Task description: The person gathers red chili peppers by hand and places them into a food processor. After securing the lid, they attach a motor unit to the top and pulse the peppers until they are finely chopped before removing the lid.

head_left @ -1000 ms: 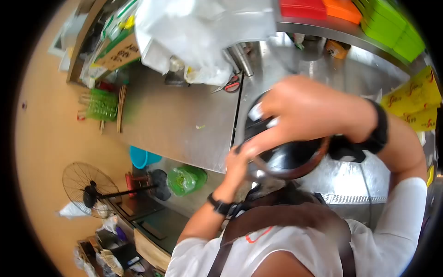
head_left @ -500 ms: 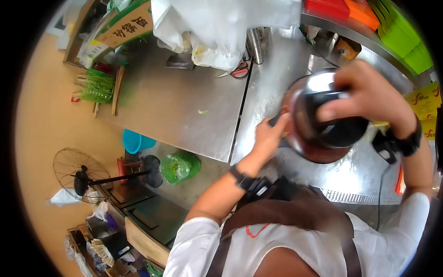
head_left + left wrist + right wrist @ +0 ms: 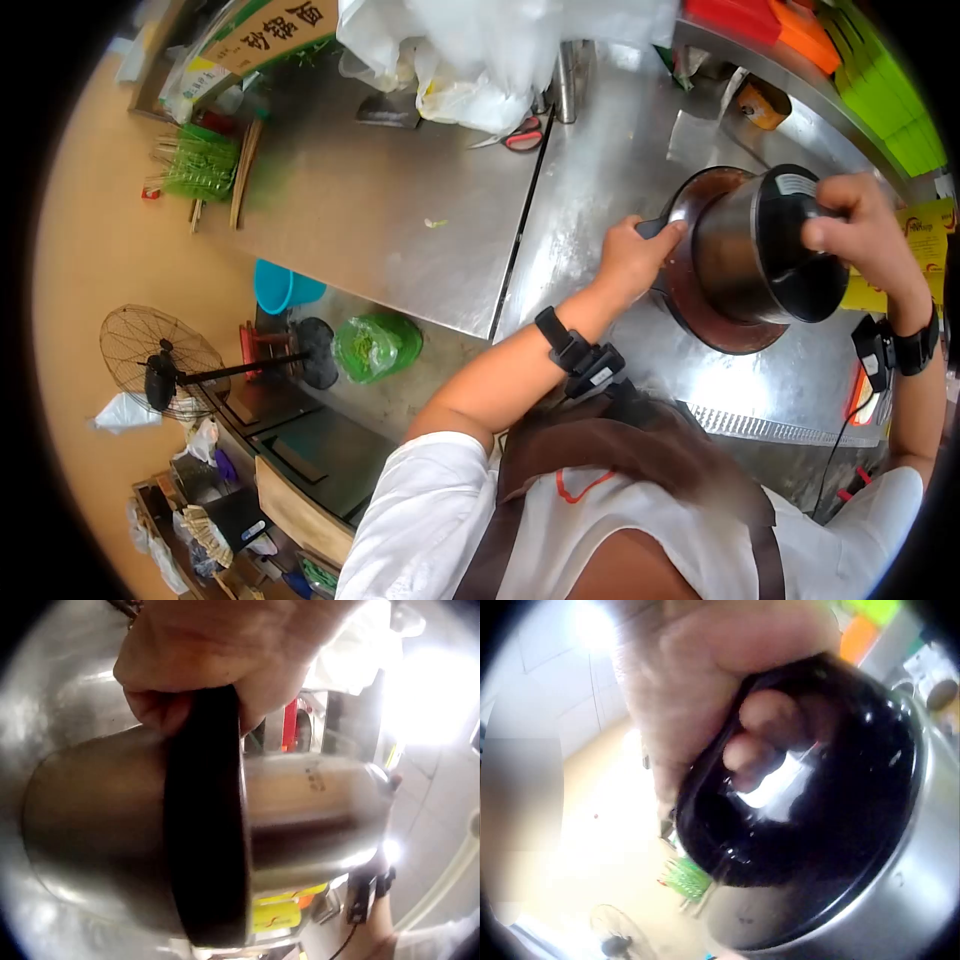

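Note:
A metal cylinder point(image 3: 730, 245) with a black cap point(image 3: 815, 290) stands over a wide dark reddish rim point(image 3: 695, 305). In the left wrist view, a broader metal pot point(image 3: 97, 825) sits on the other side of a thick black band point(image 3: 206, 840). My left hand point(image 3: 638, 262) grips a black handle point(image 3: 652, 228) on the rim's left side. With fingers curled, my right hand point(image 3: 868, 235) holds the black cap. The right wrist view shows its fingertips point(image 3: 765, 712) against the glossy black surface. The pot's inside is hidden.
Red-handled scissors point(image 3: 522, 138) and white plastic bags point(image 3: 480, 80) lie toward the back. Yellow boxes point(image 3: 925, 230) stand at the right, green baskets point(image 3: 885, 100) at the back right. A fan point(image 3: 155, 365), blue bucket point(image 3: 288, 285) and green bin point(image 3: 378, 345) stand left of the metal counter point(image 3: 400, 240).
My right hand has swung from beside the left hand to the cap's right side. The cylinder and rim have turned and shifted rightward in view, while my left hand has kept hold of the handle.

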{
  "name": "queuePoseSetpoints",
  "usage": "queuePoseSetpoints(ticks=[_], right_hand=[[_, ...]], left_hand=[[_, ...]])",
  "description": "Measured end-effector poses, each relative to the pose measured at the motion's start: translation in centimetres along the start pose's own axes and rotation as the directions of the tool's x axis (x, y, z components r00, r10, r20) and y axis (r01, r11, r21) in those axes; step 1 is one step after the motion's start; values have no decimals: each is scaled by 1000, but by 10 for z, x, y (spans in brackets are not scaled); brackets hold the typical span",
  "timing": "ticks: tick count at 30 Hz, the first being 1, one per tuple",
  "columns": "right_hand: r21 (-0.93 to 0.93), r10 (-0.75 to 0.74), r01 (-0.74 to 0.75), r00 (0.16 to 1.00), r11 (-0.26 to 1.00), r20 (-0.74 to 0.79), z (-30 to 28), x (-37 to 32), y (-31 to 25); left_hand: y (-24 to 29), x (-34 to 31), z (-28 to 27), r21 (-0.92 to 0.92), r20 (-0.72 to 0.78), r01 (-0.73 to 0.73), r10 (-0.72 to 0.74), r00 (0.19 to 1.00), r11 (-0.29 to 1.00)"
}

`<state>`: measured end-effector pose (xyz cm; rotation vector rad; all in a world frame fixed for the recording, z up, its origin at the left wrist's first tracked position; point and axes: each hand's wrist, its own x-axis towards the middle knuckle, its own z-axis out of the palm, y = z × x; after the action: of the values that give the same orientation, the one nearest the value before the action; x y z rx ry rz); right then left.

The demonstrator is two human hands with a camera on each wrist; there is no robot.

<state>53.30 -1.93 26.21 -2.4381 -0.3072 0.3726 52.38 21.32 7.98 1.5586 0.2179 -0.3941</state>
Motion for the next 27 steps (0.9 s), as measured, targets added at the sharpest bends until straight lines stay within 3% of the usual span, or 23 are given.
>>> queuePoseSetpoints(ticks=[2,3,4,5,6,7,8,9,10,11,13,14,15,17,19,21,22,23,24,25,26,27], right_hand=[[-104,-152,153,988,983,17,3,4,-1],[-199,-241,243,970,949,34,6,12,-19],[-32,-363,364,931,931,18,22,25,-29],[-140,-374,394,915,908,149,23,36,-53],[-98,-457,467,883,879,111,38,43,-60],[-35,-444,459,873,888,203,50,49,-68],[-56,-544,576,796,816,265,66,60,-73],[-39,-621,644,749,764,230,67,56,-77],[-19,-569,587,792,810,220,60,51,-77],[5,-521,533,825,846,217,54,46,-75],[21,-509,510,853,860,114,46,37,-48],[45,-356,353,930,935,91,31,24,-36],[-42,-276,276,961,960,18,22,13,-24],[-206,-125,129,992,970,31,-4,3,-2],[-64,184,-177,972,982,144,-14,-5,-18],[-113,-155,160,987,981,48,0,8,-28],[-154,-347,337,937,929,-43,12,20,-20],[-4,-341,342,938,940,71,19,29,-34],[0,-397,404,898,915,191,33,45,-45],[9,-431,443,867,897,249,43,52,-56],[35,-432,435,877,900,212,45,46,-51],[54,-433,431,883,901,181,45,41,-49]], left_hand=[[-6,-9,-1,-67,64,31,-27,998,997],[-23,-10,-8,-54,7,-10,10,1000,998],[-37,-15,-18,-31,-39,-59,58,998,998],[-30,-29,-34,-15,-73,8,-9,997,1000],[-26,-46,-49,52,-202,-1,12,979,999],[-37,-53,-68,64,-268,82,-62,962,995],[-52,-59,-90,-94,-245,-103,78,966,990],[-70,-59,-112,-67,-189,-153,138,972,986],[-40,-67,-90,-182,-281,-106,51,958,978],[-30,-66,-85,-64,-314,-26,5,949,998],[-32,-39,-67,-104,-311,-30,-4,950,994],[-22,-32,-47,-47,-221,-2,-9,975,999],[-12,-25,-24,8,-127,8,-7,992,1000],[-32,5,12,6,-125,-44,45,991,999],[-15,-6,17,-41,-52,-3,0,999,999],[-15,-8,4,2,-42,4,-4,999,1000],[-27,-16,-11,58,-61,0,3,998,998],[-31,-30,-29,20,-96,-49,51,994,999],[-59,-28,-63,67,-148,22,-12,989,997],[-69,-36,-88,-55,-179,-60,49,983,997],[-49,-51,-85,-176,-254,-63,16,967,982],[-55,-58,-94,-149,-249,-40,1,968,988]])
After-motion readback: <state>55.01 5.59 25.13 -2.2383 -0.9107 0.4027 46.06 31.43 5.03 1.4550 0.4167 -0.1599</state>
